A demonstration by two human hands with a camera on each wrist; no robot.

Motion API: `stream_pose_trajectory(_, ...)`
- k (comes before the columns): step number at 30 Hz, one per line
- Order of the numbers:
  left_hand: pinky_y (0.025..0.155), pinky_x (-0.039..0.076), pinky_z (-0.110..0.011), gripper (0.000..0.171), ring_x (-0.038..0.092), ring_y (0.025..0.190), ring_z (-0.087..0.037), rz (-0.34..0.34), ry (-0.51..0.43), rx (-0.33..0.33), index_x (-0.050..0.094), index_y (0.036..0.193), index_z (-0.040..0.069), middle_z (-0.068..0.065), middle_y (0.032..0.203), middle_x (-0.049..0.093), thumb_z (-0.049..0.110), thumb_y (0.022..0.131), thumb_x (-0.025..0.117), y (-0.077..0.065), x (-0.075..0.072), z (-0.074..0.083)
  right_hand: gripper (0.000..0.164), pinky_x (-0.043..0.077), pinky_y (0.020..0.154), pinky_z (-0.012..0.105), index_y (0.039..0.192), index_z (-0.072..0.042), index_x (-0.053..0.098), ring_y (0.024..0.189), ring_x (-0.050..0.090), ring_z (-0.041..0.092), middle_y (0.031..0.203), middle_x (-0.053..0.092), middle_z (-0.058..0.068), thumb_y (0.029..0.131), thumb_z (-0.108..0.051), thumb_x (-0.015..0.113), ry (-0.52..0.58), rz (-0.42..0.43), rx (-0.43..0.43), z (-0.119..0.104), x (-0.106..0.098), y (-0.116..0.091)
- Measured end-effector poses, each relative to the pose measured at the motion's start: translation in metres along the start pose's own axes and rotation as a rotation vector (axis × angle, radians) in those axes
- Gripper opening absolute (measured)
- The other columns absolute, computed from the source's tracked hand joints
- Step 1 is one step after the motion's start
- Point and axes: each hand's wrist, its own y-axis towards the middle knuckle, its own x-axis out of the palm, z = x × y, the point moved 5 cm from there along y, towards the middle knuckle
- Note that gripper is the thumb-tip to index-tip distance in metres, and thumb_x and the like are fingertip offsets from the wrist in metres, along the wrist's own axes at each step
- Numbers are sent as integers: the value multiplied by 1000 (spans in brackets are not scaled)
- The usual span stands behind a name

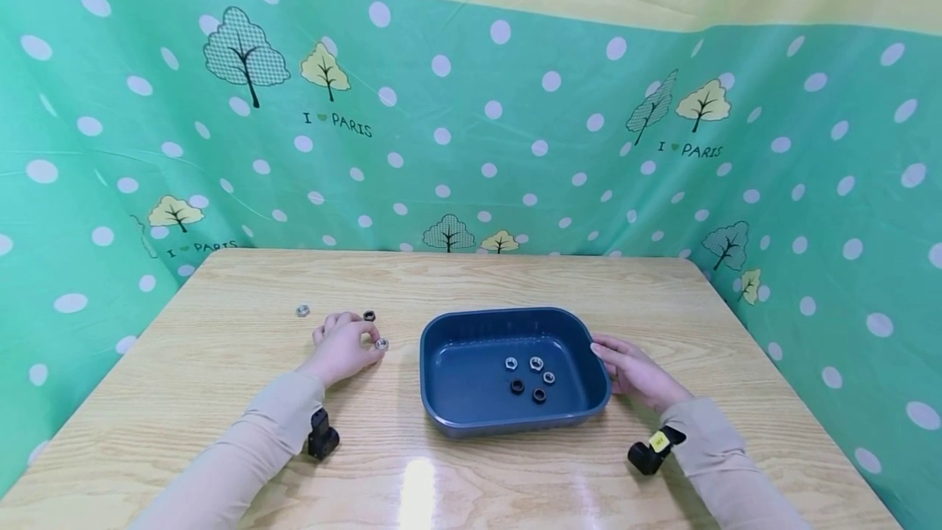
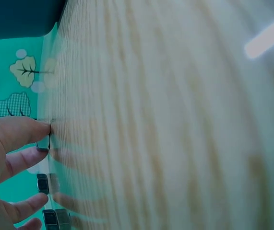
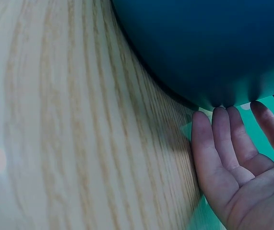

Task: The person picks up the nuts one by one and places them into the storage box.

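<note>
My left hand (image 1: 344, 348) pinches a silver hex nut (image 1: 381, 344) between thumb and forefinger, low over the table left of the blue tray (image 1: 471, 424). In the left wrist view the nut is mostly hidden between the fingertips (image 2: 41, 127). Just beyond this hand lies a black nut (image 1: 370, 316), and another silver nut (image 1: 302, 311) lies farther left. My right hand (image 1: 636, 370) rests at the tray's right end. In the right wrist view its extended fingers (image 3: 223, 139) touch the outer wall. Several silver and black nuts, such as a black one (image 1: 518, 385), lie inside the tray.
The wooden table (image 1: 589, 481) reaches back to a green dotted curtain (image 1: 471, 129), which also hangs along both sides. A small black camera (image 1: 320, 436) is worn on the left wrist and another black camera (image 1: 649, 455) on the right.
</note>
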Motion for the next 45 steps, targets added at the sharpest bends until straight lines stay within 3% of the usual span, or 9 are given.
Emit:
stream_pose_trajectory(24,96,13,-66,12,22,127,-49,17,-80,11,65,79,14,-29,131,43,24,82,70,5,-4,-6,62,53,81,36,142,8,21,93,64,5,107,67,-6,100,-32,44,-19,8,10,-2,0,1)
stream_pose_trajectory(45,98,13,-65,11,24,128,-48,105,-116,76,64,84,13,-26,133,43,21,81,71,3,-18,6,63,53,81,36,142,9,19,91,65,4,104,68,-7,100,-31,43,-12,9,15,-3,2,-1)
